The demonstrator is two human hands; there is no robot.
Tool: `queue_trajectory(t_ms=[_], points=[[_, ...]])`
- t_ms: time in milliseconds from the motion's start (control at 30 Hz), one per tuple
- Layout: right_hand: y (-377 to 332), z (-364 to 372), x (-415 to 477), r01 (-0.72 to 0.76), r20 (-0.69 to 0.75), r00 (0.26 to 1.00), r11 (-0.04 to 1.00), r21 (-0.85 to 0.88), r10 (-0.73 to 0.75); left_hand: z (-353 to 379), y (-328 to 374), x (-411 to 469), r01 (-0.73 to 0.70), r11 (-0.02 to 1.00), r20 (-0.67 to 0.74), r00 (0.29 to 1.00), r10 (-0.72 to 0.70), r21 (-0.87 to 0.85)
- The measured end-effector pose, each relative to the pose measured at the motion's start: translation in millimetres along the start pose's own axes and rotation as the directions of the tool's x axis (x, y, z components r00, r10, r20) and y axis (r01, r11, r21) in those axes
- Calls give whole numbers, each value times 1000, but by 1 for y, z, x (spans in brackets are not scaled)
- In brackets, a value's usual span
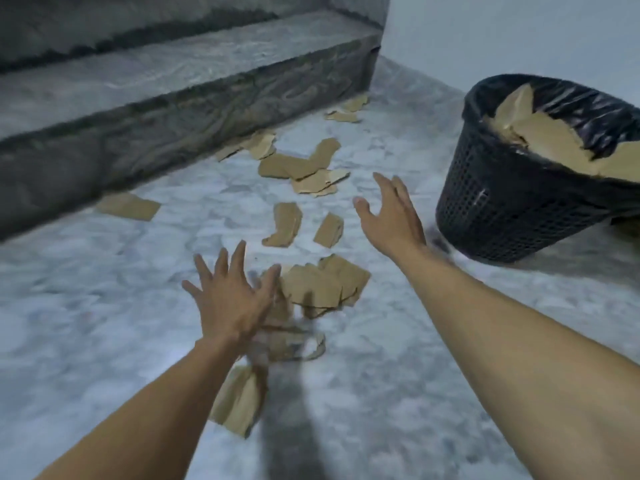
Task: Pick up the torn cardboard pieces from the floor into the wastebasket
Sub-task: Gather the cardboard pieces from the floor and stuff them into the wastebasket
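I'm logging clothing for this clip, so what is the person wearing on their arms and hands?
Nothing visible: the left hand and right hand are bare, with no gloves, watch or bracelet, and no sleeve shows anywhere up to the frame's edge.

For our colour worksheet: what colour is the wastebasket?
The wastebasket is black mesh, seen best in the head view.

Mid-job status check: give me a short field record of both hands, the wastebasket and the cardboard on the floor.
left hand: open, fingers spread, over the nearest cardboard pile; contact unclear, blurred
right hand: open, empty, above the floor beside the wastebasket
wastebasket: black mesh, bag-lined, torn cardboard inside
floor pieces: many scattered, up to the step
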State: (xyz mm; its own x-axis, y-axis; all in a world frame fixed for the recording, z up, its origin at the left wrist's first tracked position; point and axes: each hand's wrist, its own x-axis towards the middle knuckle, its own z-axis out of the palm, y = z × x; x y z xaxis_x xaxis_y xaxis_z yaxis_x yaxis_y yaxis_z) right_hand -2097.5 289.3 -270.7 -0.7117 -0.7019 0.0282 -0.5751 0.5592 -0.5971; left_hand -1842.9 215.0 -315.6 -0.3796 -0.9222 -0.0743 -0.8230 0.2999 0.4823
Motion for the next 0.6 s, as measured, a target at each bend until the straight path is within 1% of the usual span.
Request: queue_trajectory(t_ms=[67, 100, 167, 200, 267, 333, 400, 500, 533, 600], points=[[11, 37, -7, -37, 202, 978, 998, -41, 45, 5, -41, -28, 70, 995, 54, 996, -75, 76], [15, 54, -11, -45, 283, 957, 997, -58, 60, 9, -58, -44, 79, 991, 88, 992, -89, 106], [21, 81, -20, -40, 391, 916, 991, -124, 86, 20, -81, -74, 42, 980, 149, 986, -72, 194], [24, 94, -25, -4, 416, 906, 983, -182, 80, 28, -87, -85, 21, 972, 152, 987, -59, 236], [27, 114, -35, 122, 415, 910, 949, -291, 10, 40, -90, -89, 48, 969, 96, 993, -73, 242], [26, 129, -44, 239, 384, 916, 926, -291, -116, 50, -84, -78, 86, 977, 37, 995, -95, 197], [24, 137, -54, 303, 396, 896, 930, -209, -203, 60, -76, -67, 65, 981, 26, 997, -71, 184], [20, 140, -69, 344, 427, 854, 938, -38, -296, 71, -65, -51, -23, 983, 64, 998, 12, 181], [18, 139, -74, 365, 424, 842, 931, 7, -333, 73, -61, -46, -42, 981, 53, 998, 33, 190], [17, 139, -81, 396, 390, 841, 918, 28, -375, 77, -55, -37, -67, 968, -39, 996, 78, 241]])
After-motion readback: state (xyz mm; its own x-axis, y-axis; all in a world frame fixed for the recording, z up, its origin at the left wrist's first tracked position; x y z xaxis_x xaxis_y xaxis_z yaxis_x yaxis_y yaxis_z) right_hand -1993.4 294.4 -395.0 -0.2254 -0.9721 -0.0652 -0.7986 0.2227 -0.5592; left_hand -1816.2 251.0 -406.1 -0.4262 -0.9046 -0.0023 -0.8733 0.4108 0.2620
